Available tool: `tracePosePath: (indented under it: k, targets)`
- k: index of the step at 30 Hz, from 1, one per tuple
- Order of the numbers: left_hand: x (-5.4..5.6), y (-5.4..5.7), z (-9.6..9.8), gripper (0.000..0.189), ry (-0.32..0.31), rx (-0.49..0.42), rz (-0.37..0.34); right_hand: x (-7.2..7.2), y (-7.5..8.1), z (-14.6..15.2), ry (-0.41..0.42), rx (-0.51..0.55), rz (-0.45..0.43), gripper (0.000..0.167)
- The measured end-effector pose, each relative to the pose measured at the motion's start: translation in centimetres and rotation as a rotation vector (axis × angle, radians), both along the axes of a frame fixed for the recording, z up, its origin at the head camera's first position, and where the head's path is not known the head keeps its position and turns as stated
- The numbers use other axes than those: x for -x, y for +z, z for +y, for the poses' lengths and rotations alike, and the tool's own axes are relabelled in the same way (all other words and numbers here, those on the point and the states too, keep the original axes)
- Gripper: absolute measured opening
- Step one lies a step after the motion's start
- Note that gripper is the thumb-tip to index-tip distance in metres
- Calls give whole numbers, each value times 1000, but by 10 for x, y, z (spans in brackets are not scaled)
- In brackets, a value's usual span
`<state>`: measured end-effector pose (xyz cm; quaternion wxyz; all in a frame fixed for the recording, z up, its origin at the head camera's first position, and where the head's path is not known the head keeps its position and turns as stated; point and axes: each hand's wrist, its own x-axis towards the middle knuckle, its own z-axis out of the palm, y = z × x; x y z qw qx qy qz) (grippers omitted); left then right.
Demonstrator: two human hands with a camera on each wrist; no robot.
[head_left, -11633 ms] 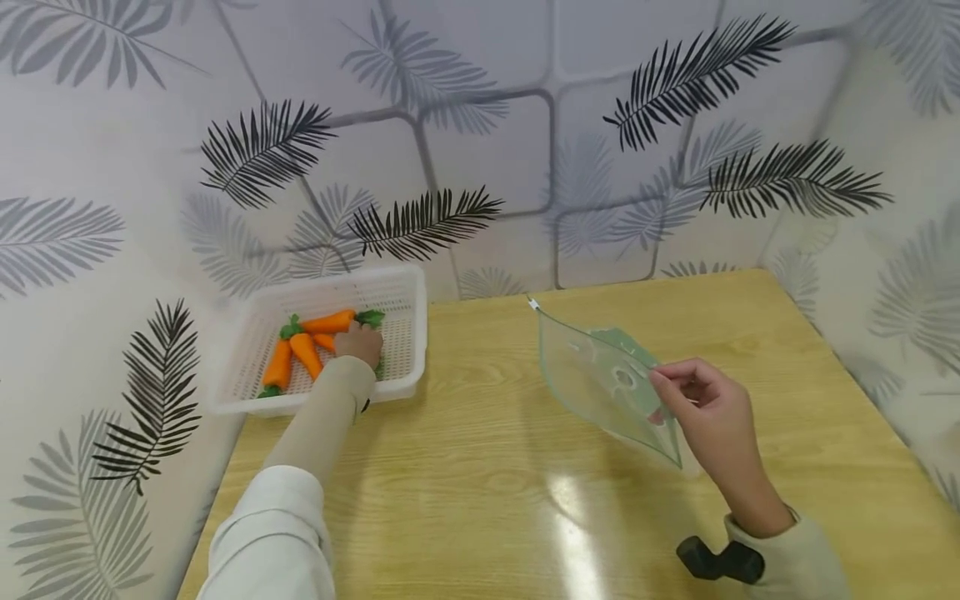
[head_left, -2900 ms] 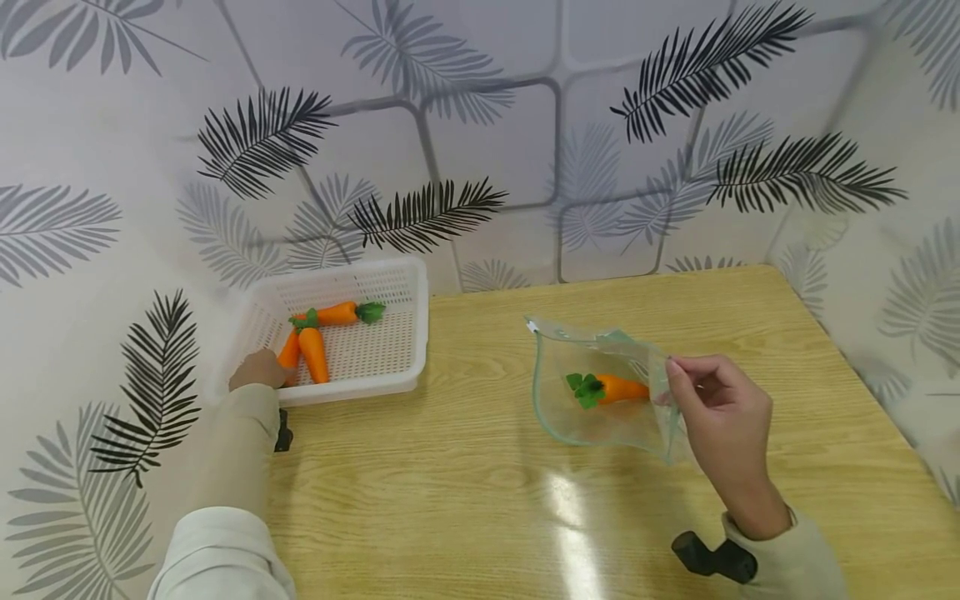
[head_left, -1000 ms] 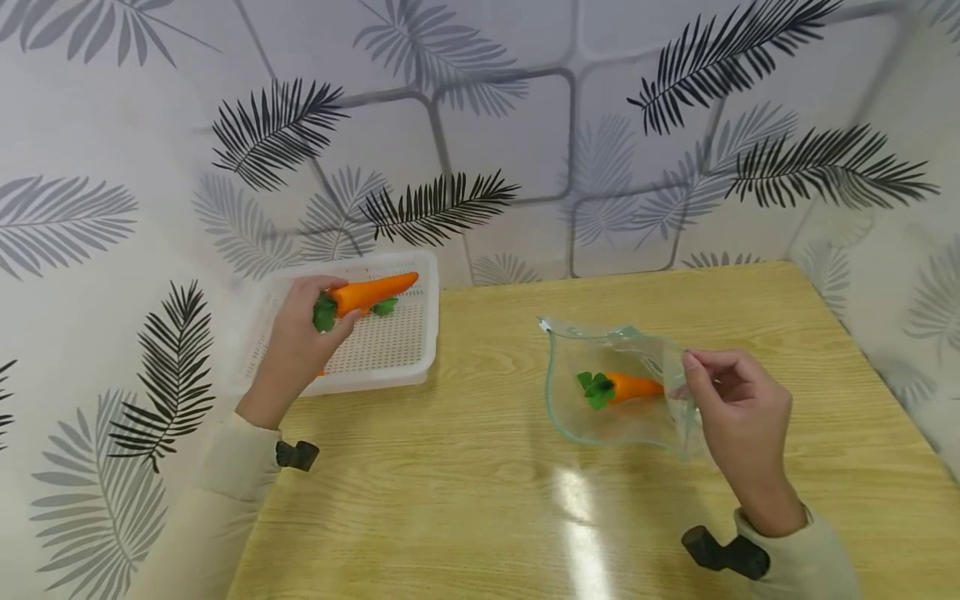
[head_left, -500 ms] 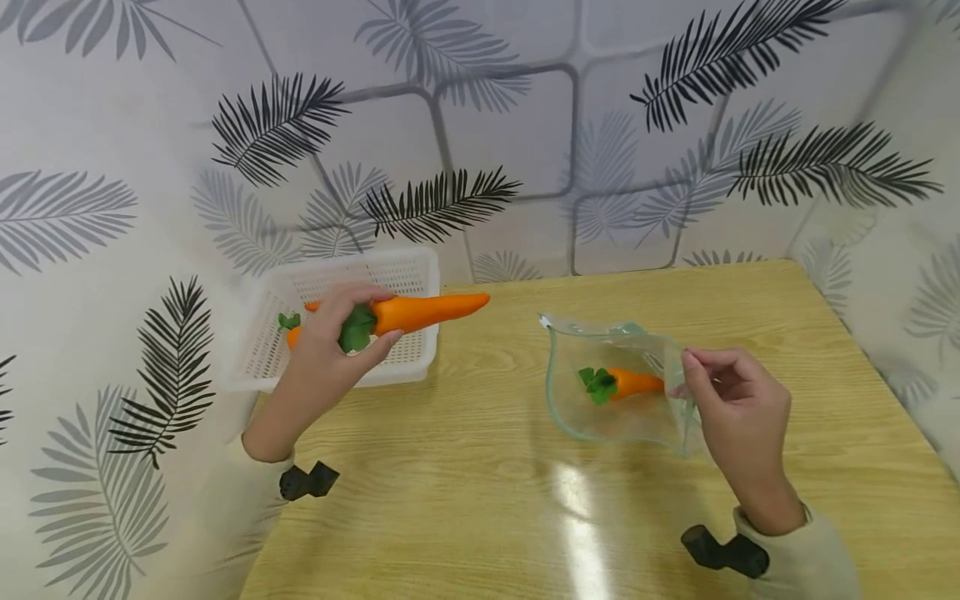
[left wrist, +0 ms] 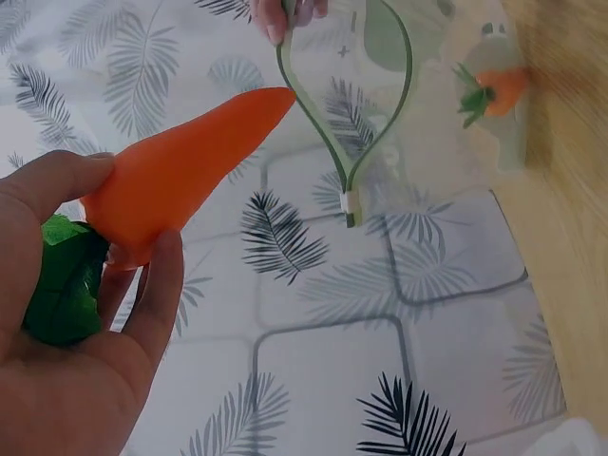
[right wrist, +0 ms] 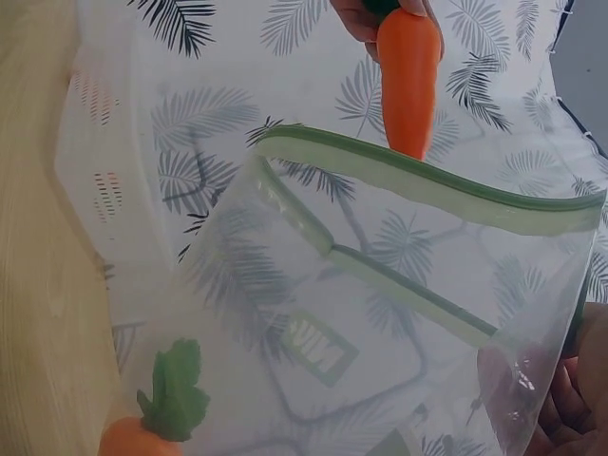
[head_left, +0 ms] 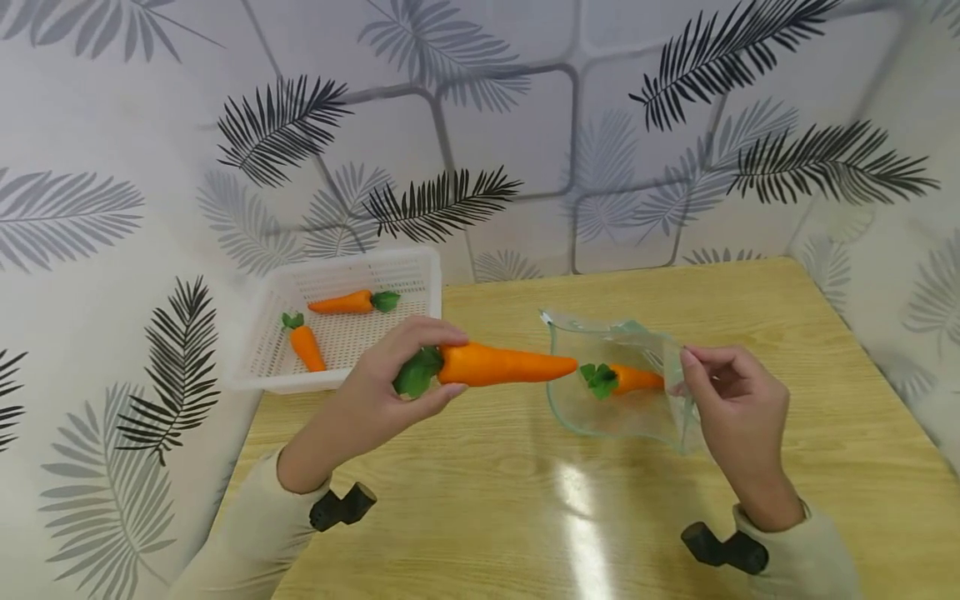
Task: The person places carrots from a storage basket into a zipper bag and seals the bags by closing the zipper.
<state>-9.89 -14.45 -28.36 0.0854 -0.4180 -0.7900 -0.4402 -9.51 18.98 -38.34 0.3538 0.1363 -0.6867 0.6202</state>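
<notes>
My left hand (head_left: 367,404) holds an orange carrot (head_left: 506,365) near its leafy green top, thumb and fingers around the thick end. The carrot's tip points right, by the mouth of a clear zip bag (head_left: 581,421). In the left wrist view the bag's green-edged mouth (left wrist: 408,66) gapes, with its white slider at one end. On the right, my right hand (head_left: 746,417) pinches the bag's edge between thumb and fingers. Another carrot (head_left: 636,380) lies inside the bag, leaves toward the left; its tip is hidden by the bag's fold and my hand.
A white plastic basket (head_left: 345,337) stands at the table's back left. In it lie one carrot (head_left: 341,302) along the back and one carrot (head_left: 306,347) at the left. The wooden table (head_left: 465,483) meets a leaf-patterned backdrop (head_left: 510,125) behind.
A carrot has come to lie in the bag since the earliest frame. My left hand has lifted another from the basket and carried it right to the bag. The right hand keeps its hold.
</notes>
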Motion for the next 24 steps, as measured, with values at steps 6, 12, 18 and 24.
tracePosePath:
  k: [6,12,18,24]
  targets:
    - [-3,-12,17,43,-95,-3,-29,-2,0,0,-12,-21,-3,7]
    - [5,-49,27,42,-127,42,11,-4,3,-2,-28,-45,-9,7]
    - [14,-75,35,41,-109,115,74,-5,4,-4,-33,-59,-4,7]
    - [16,-86,42,40,-114,134,63,-6,6,-7,-46,-77,-5,7]
